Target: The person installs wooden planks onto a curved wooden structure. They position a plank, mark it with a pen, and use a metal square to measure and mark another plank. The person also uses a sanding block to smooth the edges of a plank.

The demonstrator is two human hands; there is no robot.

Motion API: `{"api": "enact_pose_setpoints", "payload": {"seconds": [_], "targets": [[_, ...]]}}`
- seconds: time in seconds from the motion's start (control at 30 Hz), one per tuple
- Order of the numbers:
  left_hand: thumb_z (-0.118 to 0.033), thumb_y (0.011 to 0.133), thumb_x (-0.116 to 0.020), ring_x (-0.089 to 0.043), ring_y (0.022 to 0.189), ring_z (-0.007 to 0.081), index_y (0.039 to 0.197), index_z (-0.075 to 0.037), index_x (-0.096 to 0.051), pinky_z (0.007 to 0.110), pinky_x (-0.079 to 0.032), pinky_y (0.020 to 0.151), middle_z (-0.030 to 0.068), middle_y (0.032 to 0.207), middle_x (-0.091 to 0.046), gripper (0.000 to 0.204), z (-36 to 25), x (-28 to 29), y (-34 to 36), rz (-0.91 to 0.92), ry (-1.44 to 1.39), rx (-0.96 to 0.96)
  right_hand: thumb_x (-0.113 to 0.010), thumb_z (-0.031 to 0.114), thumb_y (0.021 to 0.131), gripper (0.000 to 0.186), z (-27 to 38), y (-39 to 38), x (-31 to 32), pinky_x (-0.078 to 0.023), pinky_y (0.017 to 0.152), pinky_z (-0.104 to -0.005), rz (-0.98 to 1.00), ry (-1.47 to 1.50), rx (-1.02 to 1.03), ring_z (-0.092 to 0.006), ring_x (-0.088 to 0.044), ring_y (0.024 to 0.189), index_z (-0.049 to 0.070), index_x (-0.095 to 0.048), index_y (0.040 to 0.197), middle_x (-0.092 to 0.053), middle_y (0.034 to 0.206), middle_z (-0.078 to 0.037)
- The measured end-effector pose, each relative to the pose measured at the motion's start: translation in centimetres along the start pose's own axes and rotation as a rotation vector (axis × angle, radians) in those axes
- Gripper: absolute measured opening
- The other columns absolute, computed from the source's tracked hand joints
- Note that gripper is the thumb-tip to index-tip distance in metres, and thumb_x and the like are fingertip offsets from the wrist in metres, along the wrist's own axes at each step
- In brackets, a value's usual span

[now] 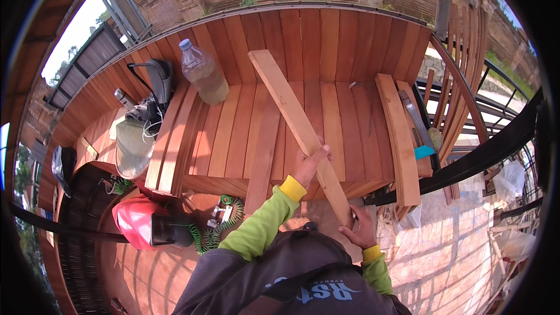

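Note:
My left hand [309,166] is closed round the middle of a long, pale wooden board [283,99] slanting over the slatted wooden bench. My right hand [360,230] grips the same board near its lower end, thumb on one side. A loose plank [259,186] lies beneath, crossing the bench's front edge. To the right, stacked boards [394,128] carry a metal tool with a turquoise part [424,151]. More boards [169,134] lie on the left of the seat, near a large plastic bottle [204,76] of cloudy liquid.
The curved bench [350,134] has a slatted backrest. At left are a bag [156,81], cables and a sack [133,146]. Below are a red-and-black machine [140,221], a green coiled hose [204,233] and an air tool [221,213]. A black railing [490,140] curves along the right.

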State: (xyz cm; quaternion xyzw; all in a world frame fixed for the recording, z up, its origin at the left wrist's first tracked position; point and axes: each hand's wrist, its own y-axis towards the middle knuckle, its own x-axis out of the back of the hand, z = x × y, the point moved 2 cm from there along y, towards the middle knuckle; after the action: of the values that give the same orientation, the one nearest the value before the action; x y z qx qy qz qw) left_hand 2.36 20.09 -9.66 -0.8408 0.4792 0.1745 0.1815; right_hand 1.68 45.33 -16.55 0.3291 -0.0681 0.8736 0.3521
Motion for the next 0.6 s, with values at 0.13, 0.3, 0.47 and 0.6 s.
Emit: {"api": "enact_pose_setpoints", "payload": {"seconds": [0.13,0.3,0.47,0.6], "targets": [[-0.011,0.088,-0.060,-0.057,0.095,0.0161,0.120,-0.005,-0.044,0.031,-0.047,0.087,0.0055,0.096,-0.057,0.036,2.4,-0.4,-1.3,0.064,0.118,-0.273,-0.078,0.041,0.067,0.072,-3.1,0.0,-1.1,-0.045,0.080,-0.0408,-0.109,-0.185,0.091,-0.0336,-0.053,0.095,0.000,-0.051,0.120,-0.059,0.109,-0.017],[-0.003,0.088,-0.056,-0.055,0.100,0.0158,0.117,-0.002,-0.046,0.031,-0.045,0.088,0.0060,0.105,-0.053,0.030,3.8,-0.3,-3.2,0.107,0.342,-0.499,-0.068,0.029,0.081,0.047,-4.8,0.0,-1.4,-0.046,0.077,-0.0334,-0.164,0.071,-0.145,-0.0244,-0.057,0.087,0.000,-0.055,0.116,-0.060,0.102,-0.013],[-0.003,0.087,-0.055,-0.055,0.099,0.0170,0.113,0.000,-0.048,0.032,-0.045,0.087,0.0076,0.107,-0.051,0.027,4.1,-0.6,-4.4,0.077,0.427,-0.537,-0.054,0.017,0.092,0.025,-4.9,0.5,-1.4,-0.046,0.075,-0.0283,-0.208,0.167,-0.191,-0.0171,-0.058,0.081,-0.002,-0.060,0.105,-0.062,0.091,-0.011],[-0.003,0.087,-0.055,-0.055,0.099,0.0178,0.113,0.000,-0.048,0.032,-0.046,0.087,0.0079,0.107,-0.050,0.027,4.2,-0.6,-4.9,0.092,0.457,-0.576,-0.051,0.017,0.094,0.024,-6.0,0.2,-2.4,-0.047,0.075,-0.0294,-0.271,0.235,-0.174,-0.0165,-0.058,0.078,-0.003,-0.062,0.100,-0.063,0.083,-0.009]]}}
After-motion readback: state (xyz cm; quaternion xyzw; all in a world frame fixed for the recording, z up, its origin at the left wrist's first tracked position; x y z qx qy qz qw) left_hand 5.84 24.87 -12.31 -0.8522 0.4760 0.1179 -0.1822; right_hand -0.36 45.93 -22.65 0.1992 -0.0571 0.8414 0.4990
